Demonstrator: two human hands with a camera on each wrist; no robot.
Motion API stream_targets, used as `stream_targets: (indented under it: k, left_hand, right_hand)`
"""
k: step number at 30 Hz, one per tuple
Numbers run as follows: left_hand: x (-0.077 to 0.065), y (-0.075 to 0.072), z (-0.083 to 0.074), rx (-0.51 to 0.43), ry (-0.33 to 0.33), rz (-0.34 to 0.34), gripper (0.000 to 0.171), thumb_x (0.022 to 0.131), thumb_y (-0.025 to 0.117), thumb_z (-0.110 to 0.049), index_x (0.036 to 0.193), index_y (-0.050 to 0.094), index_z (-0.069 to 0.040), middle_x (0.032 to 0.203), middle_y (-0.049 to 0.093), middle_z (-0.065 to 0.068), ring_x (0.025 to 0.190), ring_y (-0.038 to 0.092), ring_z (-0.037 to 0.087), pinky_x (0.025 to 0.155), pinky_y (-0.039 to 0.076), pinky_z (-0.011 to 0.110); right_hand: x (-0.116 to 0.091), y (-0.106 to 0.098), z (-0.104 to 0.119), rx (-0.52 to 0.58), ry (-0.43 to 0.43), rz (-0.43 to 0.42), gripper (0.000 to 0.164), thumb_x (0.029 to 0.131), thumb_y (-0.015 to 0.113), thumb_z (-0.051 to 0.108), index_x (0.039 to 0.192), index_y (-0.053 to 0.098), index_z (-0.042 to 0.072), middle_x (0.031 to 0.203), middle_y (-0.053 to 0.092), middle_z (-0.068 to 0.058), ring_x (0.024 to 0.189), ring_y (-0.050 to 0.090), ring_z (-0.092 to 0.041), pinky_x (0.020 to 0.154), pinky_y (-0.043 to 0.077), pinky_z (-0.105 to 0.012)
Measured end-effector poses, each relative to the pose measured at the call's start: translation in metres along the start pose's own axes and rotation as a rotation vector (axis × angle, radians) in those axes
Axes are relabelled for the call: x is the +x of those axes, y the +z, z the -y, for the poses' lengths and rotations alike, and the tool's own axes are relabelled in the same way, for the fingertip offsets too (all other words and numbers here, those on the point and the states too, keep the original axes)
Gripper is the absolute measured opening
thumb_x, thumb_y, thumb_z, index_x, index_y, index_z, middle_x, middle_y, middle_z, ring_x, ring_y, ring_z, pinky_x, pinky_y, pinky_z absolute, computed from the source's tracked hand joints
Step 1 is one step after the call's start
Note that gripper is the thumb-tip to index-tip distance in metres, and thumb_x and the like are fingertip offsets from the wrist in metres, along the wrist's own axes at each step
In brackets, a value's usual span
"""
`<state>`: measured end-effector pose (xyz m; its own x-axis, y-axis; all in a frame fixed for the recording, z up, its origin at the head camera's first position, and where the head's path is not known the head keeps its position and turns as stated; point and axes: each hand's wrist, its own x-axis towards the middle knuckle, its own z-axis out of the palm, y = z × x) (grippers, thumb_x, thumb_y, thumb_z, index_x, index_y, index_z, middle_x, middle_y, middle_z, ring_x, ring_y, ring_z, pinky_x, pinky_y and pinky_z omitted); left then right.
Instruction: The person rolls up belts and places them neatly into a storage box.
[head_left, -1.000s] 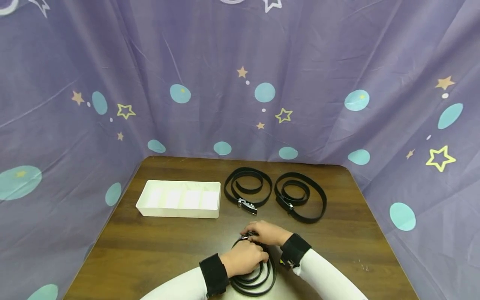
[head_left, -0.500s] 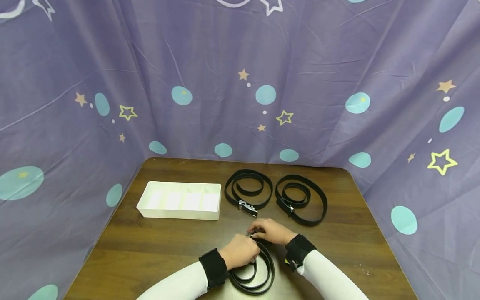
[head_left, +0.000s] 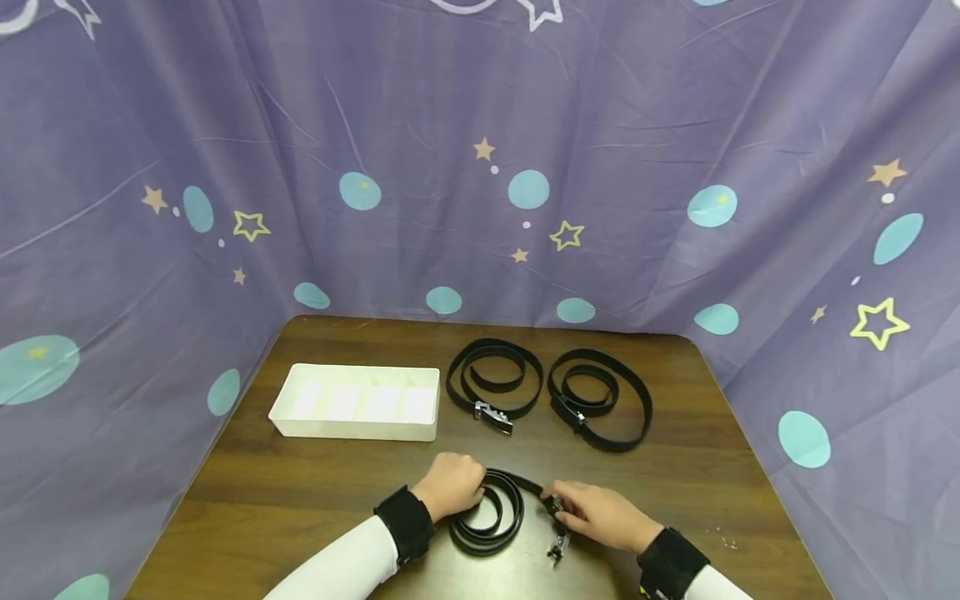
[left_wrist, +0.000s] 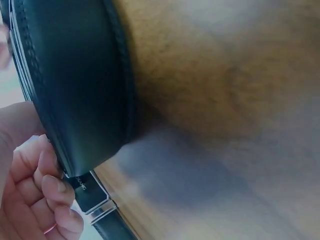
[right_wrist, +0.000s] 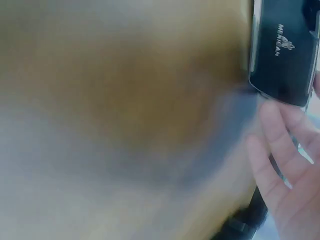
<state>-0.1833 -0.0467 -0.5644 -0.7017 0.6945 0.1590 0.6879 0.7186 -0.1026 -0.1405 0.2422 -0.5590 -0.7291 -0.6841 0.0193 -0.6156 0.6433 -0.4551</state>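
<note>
A coiled black belt point(head_left: 516, 521) is at the near middle of the table in the head view. My left hand point(head_left: 452, 485) grips the coil's upper left side; in the left wrist view its thumb and fingers pinch the stacked layers of the strap point(left_wrist: 82, 85). From the coil, one length of strap stretches right to my right hand point(head_left: 600, 512), which holds the buckle end. The metal buckle point(head_left: 558, 548) hangs out below the right fingers. Up close in the right wrist view, the dark buckle plate point(right_wrist: 282, 55) carries pale lettering and sits against the fingertips.
A white divided tray point(head_left: 352, 427) stands on the brown table point(head_left: 247, 517) at left. Behind my hands lie two more coiled black belts, one at centre point(head_left: 534, 362) and one further right point(head_left: 647, 408). A purple patterned curtain point(head_left: 450, 225) hangs around the table.
My hands have moved apart: the left shifted left to the coil's edge, the right drew the buckle end rightward and nearer. The coil now looks smaller, with a strap length stretched from it.
</note>
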Motion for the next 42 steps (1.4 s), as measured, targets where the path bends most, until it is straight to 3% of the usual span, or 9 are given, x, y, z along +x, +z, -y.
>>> stream_targets:
  k: [4, 13, 16, 21, 25, 29, 35, 38, 42]
  left_hand:
    - [0.006, -0.003, -0.001, 0.005, -0.013, 0.027, 0.031, 0.074, 0.076, -0.037, 0.057, 0.057, -0.02, 0.06, 0.062, -0.004, 0.052, 0.059, 0.014, 0.044, 0.044, 0.033]
    - [0.017, -0.009, -0.011, -0.027, 0.006, 0.133, 0.03, 0.076, 0.075, -0.038, 0.058, 0.058, -0.02, 0.061, 0.063, -0.005, 0.054, 0.058, 0.013, 0.046, 0.044, 0.033]
    - [0.019, -0.011, -0.015, -0.059, 0.024, 0.151, 0.033, 0.076, 0.075, -0.04, 0.056, 0.055, -0.023, 0.057, 0.058, -0.01, 0.053, 0.056, 0.01, 0.047, 0.044, 0.03]
    - [0.02, -0.01, -0.016, -0.185, 0.072, 0.181, 0.027, 0.079, 0.075, -0.041, 0.063, 0.057, -0.028, 0.058, 0.051, -0.018, 0.055, 0.05, 0.002, 0.051, 0.041, 0.024]
    - [0.018, -0.015, -0.008, -0.312, 0.115, 0.232, 0.006, 0.084, 0.072, -0.031, 0.085, 0.068, -0.027, 0.065, 0.055, -0.019, 0.059, 0.049, -0.003, 0.055, 0.041, 0.018]
    - [0.013, -0.029, 0.005, -0.43, 0.121, 0.245, 0.02, 0.086, 0.069, -0.021, 0.106, 0.069, -0.024, 0.065, 0.055, -0.019, 0.058, 0.047, -0.006, 0.055, 0.039, 0.014]
    - [0.003, -0.065, 0.012, -0.432, 0.132, 0.186, 0.002, 0.087, 0.069, -0.024, 0.086, 0.068, -0.024, 0.071, 0.056, -0.019, 0.061, 0.047, -0.005, 0.057, 0.038, 0.013]
    - [-0.004, -0.074, -0.001, -0.399, 0.202, 0.186, 0.008, 0.087, 0.069, -0.027, 0.08, 0.066, -0.026, 0.071, 0.055, -0.02, 0.064, 0.046, -0.007, 0.058, 0.038, 0.012]
    - [-0.018, -0.067, -0.03, -0.305, 0.318, 0.145, 0.01, 0.084, 0.071, -0.031, 0.077, 0.065, -0.029, 0.068, 0.053, -0.021, 0.061, 0.044, -0.009, 0.055, 0.036, 0.011]
  right_hand:
    - [-0.009, 0.016, 0.027, -0.053, -0.144, -0.014, 0.006, 0.096, 0.059, 0.028, 0.101, 0.059, 0.025, 0.087, 0.054, 0.019, 0.07, 0.044, 0.009, 0.06, 0.038, -0.012]
    - [0.006, 0.038, 0.077, -0.241, -0.404, -0.032, 0.013, 0.088, 0.069, 0.025, 0.093, 0.058, 0.022, 0.08, 0.061, 0.019, 0.069, 0.053, 0.009, 0.06, 0.04, -0.01]
    - [0.018, 0.044, 0.089, -0.253, -0.39, -0.028, 0.01, 0.089, 0.068, 0.027, 0.092, 0.059, 0.024, 0.079, 0.062, 0.02, 0.066, 0.052, 0.011, 0.056, 0.037, -0.009]
    - [0.032, 0.05, 0.098, -0.135, -0.247, -0.03, 0.011, 0.09, 0.067, 0.027, 0.098, 0.059, 0.025, 0.077, 0.062, 0.02, 0.062, 0.044, 0.014, 0.053, 0.034, -0.008]
    - [0.034, 0.051, 0.096, -0.016, -0.142, -0.02, 0.019, 0.09, 0.067, 0.032, 0.104, 0.057, 0.023, 0.069, 0.052, 0.021, 0.056, 0.038, 0.013, 0.051, 0.031, -0.009]
    - [0.034, 0.039, 0.091, 0.106, -0.067, 0.018, 0.023, 0.091, 0.064, 0.036, 0.106, 0.057, 0.021, 0.066, 0.045, 0.022, 0.054, 0.037, 0.011, 0.049, 0.033, -0.011]
    - [0.048, 0.003, 0.075, -0.032, 0.043, -0.125, 0.007, 0.088, 0.069, 0.023, 0.09, 0.062, 0.021, 0.07, 0.051, 0.018, 0.059, 0.043, 0.006, 0.052, 0.038, -0.017]
    - [0.058, -0.005, 0.064, -0.117, 0.0, -0.193, 0.01, 0.085, 0.072, 0.018, 0.086, 0.062, 0.021, 0.076, 0.055, 0.014, 0.068, 0.049, 0.001, 0.059, 0.044, -0.02]
    - [0.065, 0.002, 0.054, -0.208, -0.197, -0.17, 0.012, 0.081, 0.074, 0.016, 0.087, 0.065, 0.02, 0.085, 0.061, 0.011, 0.082, 0.055, -0.005, 0.079, 0.049, -0.026]
